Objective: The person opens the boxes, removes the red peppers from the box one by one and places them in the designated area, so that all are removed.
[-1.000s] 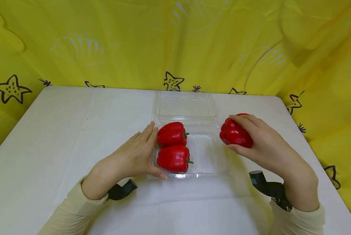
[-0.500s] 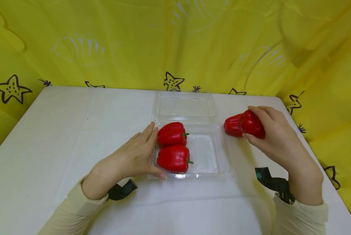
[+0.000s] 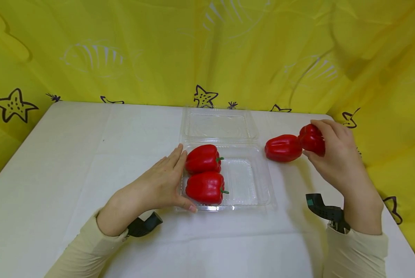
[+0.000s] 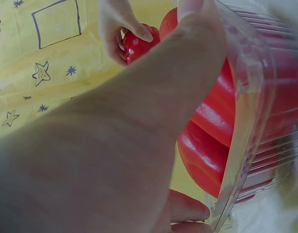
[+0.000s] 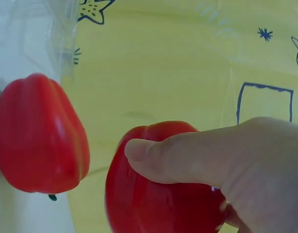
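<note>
A clear plastic clamshell container lies with its lid folded back, and two red bell peppers rest in its left half, one pepper behind the other pepper, green stems to the right. My left hand rests along the container's left side, fingers extended and thumb at the front edge. To the right, my right hand grips a red bell pepper between thumb and fingers; in the right wrist view the thumb lies across this pepper. Another red bell pepper lies on the table, just left of the held one.
The transparent lid lies flat behind the container. A white cloth covers the table. A yellow curtain with drawn stars and fish hangs along the back and sides. Each wrist carries a black camera mount.
My right hand has moved right and farther back with its bell pepper, bringing the pepper lying on the table fully into view. My left hand has stayed in place.
</note>
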A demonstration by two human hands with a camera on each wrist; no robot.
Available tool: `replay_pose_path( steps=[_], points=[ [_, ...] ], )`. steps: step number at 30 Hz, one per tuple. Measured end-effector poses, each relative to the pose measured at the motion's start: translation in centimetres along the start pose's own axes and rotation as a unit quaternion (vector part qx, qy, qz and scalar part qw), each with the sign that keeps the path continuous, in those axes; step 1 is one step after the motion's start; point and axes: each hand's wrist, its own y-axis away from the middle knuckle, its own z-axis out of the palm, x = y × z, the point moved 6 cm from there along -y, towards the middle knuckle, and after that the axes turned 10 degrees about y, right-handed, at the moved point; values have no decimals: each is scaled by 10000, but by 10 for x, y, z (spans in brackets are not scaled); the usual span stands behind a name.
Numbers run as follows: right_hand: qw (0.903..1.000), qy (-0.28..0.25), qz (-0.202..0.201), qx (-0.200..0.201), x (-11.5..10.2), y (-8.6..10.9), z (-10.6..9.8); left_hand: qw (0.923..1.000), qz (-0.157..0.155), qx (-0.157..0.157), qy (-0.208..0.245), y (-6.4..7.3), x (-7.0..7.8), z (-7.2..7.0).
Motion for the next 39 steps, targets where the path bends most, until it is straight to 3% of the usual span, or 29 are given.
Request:
replay_pose_path(
  steps=[9, 17, 24, 39],
  points=[
    [9997, -64, 138, 175, 19, -1, 6, 10000, 23, 6, 8, 0, 0, 0],
    [9992, -101, 366, -104, 39, -2, 24, 10000, 25, -16, 48, 0, 0, 0],
    [9994, -164, 251, -146, 50, -3, 39, 10000, 59, -17, 66, 1, 0, -1],
    [9912, -152, 588, -1175, 69, -1, 69, 9999, 33, -82, 121, 1, 0, -1]
  ],
)
